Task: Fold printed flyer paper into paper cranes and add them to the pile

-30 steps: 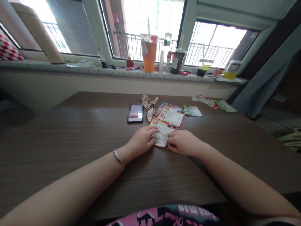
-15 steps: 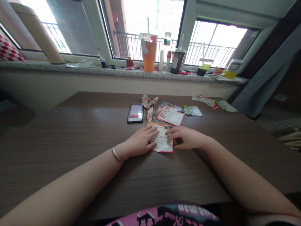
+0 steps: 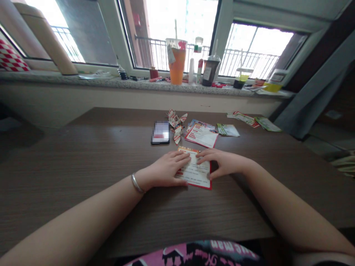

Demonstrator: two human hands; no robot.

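Observation:
A printed paper sheet (image 3: pixel 197 173) with a red border lies flat on the brown wooden table (image 3: pixel 83 159) in front of me. My left hand (image 3: pixel 166 170) rests flat on its left side with the fingers stretched out. My right hand (image 3: pixel 222 162) presses on the sheet's upper right part, fingers extended and thumb at the right edge. A silver bangle (image 3: pixel 137 183) sits on my left wrist.
Behind the sheet lie a phone (image 3: pixel 160 133), folded paper shapes (image 3: pixel 176 123), a stack of leaflets (image 3: pixel 202 134) and more papers (image 3: pixel 227 130) to the right. The windowsill (image 3: pixel 83 82) holds an orange cup (image 3: pixel 176 62), a dark drink cup (image 3: pixel 209 71) and small items.
The sheet has been opened out flat and slid nearer to me. Both hands have gone from curled over its lower edge to lying flat on it.

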